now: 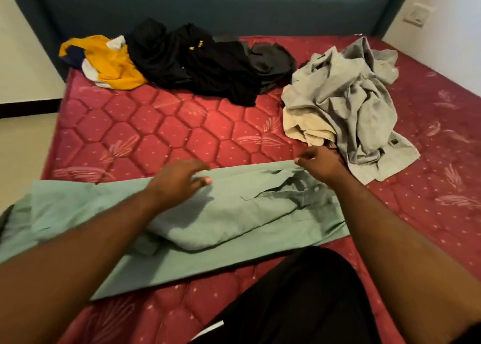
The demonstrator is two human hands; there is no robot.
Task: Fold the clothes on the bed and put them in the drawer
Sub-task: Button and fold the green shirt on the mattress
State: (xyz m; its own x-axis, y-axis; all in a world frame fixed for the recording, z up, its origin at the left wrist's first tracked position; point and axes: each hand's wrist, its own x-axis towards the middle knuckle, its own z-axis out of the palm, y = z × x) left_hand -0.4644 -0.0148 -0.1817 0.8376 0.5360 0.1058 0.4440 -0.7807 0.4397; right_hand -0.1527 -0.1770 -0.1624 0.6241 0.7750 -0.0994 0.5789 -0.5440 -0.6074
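No writing is legible on any garment. A pale green button shirt (221, 213) lies partly folded across the red quilted mattress (156, 130). The left hand (179, 179) rests relaxed on it; the right hand (321, 164) pinches its far edge.

A bed (166, 135) is covered by a red quilted mattress stitched in hexagons, with pale feather-like prints. A green shirt (223, 213) is spread flat across the near part, with its sides folded inward; its left end is carried past the mattress edge. Toward the headboard, a yellow, white and navy garment (109, 65) is bunched at the left, touched by a heap of black clothes (197, 65) at the middle. At the right, a crumpled grey garment (348, 104) is heaped over a cream one (302, 125), just beyond the shirt.
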